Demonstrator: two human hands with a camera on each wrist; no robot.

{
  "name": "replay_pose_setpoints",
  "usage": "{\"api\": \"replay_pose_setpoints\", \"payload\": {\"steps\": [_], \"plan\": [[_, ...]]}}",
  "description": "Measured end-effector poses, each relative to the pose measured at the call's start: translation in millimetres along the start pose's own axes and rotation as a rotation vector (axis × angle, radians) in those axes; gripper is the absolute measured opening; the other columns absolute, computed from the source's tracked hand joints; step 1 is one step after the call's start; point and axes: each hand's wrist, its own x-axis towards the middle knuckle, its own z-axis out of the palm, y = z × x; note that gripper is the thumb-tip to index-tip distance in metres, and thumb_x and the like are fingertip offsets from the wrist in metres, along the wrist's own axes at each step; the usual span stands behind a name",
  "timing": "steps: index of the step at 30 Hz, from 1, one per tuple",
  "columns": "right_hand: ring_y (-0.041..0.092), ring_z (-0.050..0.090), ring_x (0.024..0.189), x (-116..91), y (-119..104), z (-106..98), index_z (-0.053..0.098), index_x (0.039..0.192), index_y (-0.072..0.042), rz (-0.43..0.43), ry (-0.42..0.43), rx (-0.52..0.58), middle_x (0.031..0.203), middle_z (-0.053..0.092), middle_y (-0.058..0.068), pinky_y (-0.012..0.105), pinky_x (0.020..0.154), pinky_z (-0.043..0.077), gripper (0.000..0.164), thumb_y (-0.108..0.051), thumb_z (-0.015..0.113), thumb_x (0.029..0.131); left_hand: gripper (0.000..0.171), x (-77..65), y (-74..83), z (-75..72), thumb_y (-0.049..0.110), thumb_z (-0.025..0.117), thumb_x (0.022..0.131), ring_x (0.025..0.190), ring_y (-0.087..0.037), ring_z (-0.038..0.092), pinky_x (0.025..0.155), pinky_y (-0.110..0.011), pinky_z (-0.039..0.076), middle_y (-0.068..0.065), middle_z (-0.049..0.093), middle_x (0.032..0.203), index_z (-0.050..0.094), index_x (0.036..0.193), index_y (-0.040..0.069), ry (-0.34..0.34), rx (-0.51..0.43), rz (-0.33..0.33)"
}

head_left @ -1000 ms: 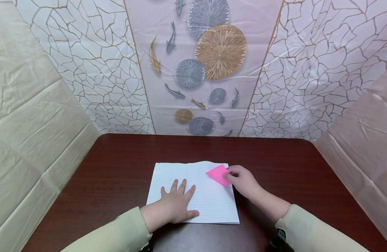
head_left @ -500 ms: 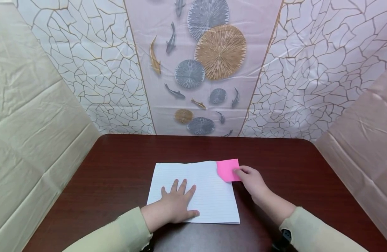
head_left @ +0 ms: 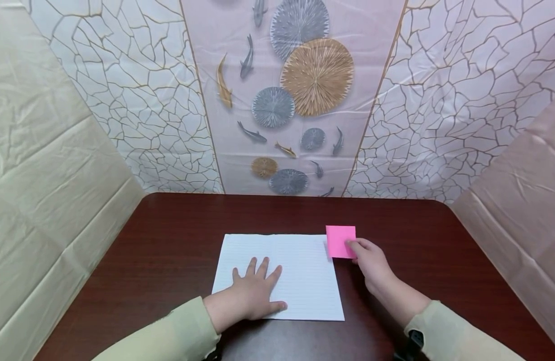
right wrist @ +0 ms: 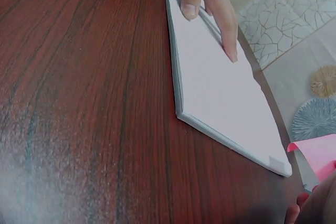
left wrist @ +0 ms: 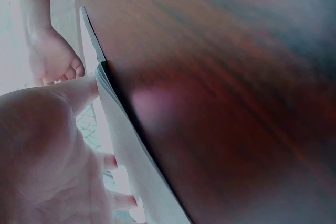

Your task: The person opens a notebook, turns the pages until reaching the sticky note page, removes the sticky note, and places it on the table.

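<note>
An open notebook point(head_left: 304, 281) with white ruled pages lies on the table. My left hand point(head_left: 252, 296) rests on its left page, fingers spread and straight; in the right wrist view its fingertips touch the white page point(right wrist: 220, 93). Between thumb and fingers my right hand point(head_left: 372, 260) pinches a pink sticky note point(head_left: 339, 238) by its right side. The note is held above the notebook's upper right corner, partly past the page edge. In the right wrist view the pink note point(right wrist: 317, 153) shows at the lower right, and the pinching fingertips are mostly out of sight.
The dark brown wooden table point(head_left: 178, 250) runs out around the notebook to its far edge. Behind it hangs a patterned curtain point(head_left: 282, 150), with plain cream cloth point(head_left: 56, 175) along the left and similar cloth on the right.
The right hand has carried the pink sticky note rightward, off the right page to its upper corner; the note turned from a tilted pose to squared up. The left hand stays in place.
</note>
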Motion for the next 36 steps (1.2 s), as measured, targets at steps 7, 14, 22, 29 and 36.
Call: {"api": "replay_pose_setpoints", "payload": {"steps": [7,14,22,29,36], "plan": [[0.025,0.043,0.104,-3,1,-9,0.055,0.122,-0.007,-0.050,0.018,-0.100,0.122,0.048,0.012,0.036,0.083,0.037,0.046,-0.042,0.049,0.093,0.084,0.8,-0.8,1.5,0.074,0.040,0.079,0.139,-0.039,0.009,0.096,-0.071,0.019,-0.010,0.013,0.154,0.020,0.148,0.030,0.000,0.008,0.000],[0.021,0.048,0.090,-3,4,-26,0.066,0.102,-0.008,-0.376,0.112,-0.440,0.102,0.057,0.009,0.032,0.071,0.043,0.032,-0.037,0.057,0.090,0.084,0.0,-1.8,-0.1,0.073,0.042,0.079,0.139,-0.039,0.009,0.096,-0.071,0.019,-0.010,0.013,0.154,0.021,0.148,0.029,-0.002,0.003,-0.009],[0.022,0.053,0.084,-1,5,-50,0.072,0.083,-0.017,-0.998,0.212,-1.028,0.091,0.061,0.003,0.043,0.077,0.042,0.010,-0.019,0.075,0.074,0.083,1.6,-1.7,0.5,0.073,0.042,0.080,0.139,-0.038,0.009,0.097,-0.071,0.019,-0.010,0.013,0.154,0.021,0.148,0.029,-0.002,0.001,-0.003],[0.025,0.055,0.081,4,15,-59,0.071,0.081,-0.014,-1.190,0.202,-1.139,0.088,0.060,0.006,0.044,0.074,0.043,0.013,-0.017,0.076,0.069,0.083,0.8,-1.1,-0.2,0.073,0.042,0.080,0.139,-0.039,0.010,0.097,-0.071,0.020,-0.010,0.014,0.154,0.021,0.148,0.029,0.001,0.001,0.001],[0.025,0.055,0.079,8,27,-64,0.070,0.080,-0.014,-1.229,0.183,-1.151,0.085,0.059,0.005,0.043,0.073,0.042,0.012,-0.017,0.074,0.069,0.084,0.9,-1.1,-0.8,0.073,0.042,0.080,0.139,-0.038,0.009,0.097,-0.071,0.019,-0.010,0.013,0.154,0.021,0.148,0.029,-0.004,-0.001,0.000]]}}
